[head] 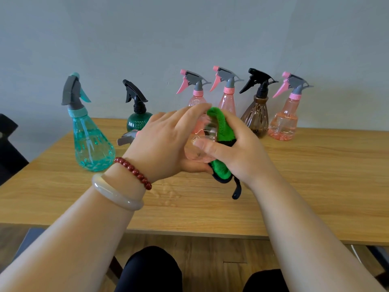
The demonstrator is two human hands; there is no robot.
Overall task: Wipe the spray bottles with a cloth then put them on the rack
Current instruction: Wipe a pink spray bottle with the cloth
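Left grip curled round pink bottle, right grip pinching green cloth against it, bottle mostly hidden.

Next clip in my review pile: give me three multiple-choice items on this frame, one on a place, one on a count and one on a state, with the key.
1. Where does the teal bottle stand?
A. Leftmost on the table
B. Rightmost
C. In a hand

2. How many bottles stand upright?
A. Four
B. Six
C. Nine

3. How is the held bottle placed?
A. Upright on the table
B. On its side, with the green cloth against it
C. Dropped on the floor

Key:
1 A, it stands left of the dark green bottle.
2 B, six stand and a seventh is held.
3 B, the left hand grips it while the right hand holds the cloth to it.
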